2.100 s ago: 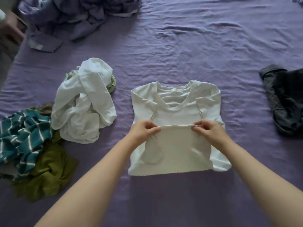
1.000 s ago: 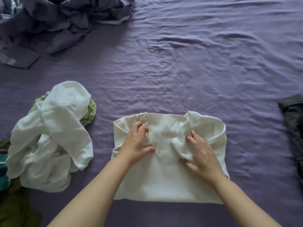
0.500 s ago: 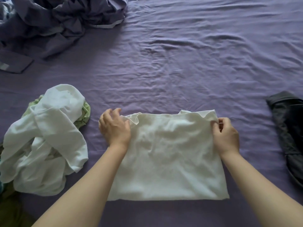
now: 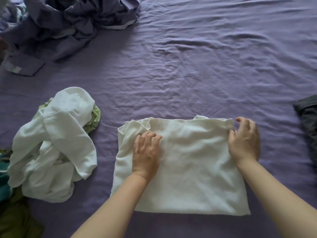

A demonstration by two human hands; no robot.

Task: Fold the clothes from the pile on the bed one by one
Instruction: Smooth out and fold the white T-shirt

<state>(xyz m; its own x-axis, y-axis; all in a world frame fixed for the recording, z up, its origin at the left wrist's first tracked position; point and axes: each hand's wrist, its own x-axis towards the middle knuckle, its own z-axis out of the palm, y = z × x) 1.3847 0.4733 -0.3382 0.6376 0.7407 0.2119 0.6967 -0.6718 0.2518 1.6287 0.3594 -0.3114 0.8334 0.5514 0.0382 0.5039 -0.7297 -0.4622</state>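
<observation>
Soft, even daylight fills the room, dim rather than bright, with no glare and only faint shadows in the creases of the purple sheet (image 4: pixel 197 57) and under the white garment (image 4: pixel 193 169). The picture is a little hazy and smeared, so fine weave is lost, and the fingers of the right hand (image 4: pixel 244 140) look slightly motion-blurred. Toward the edges the wide lens bends things, and the corners fall darker, as at the bunched bedding (image 4: pixel 73 19) top left.
</observation>
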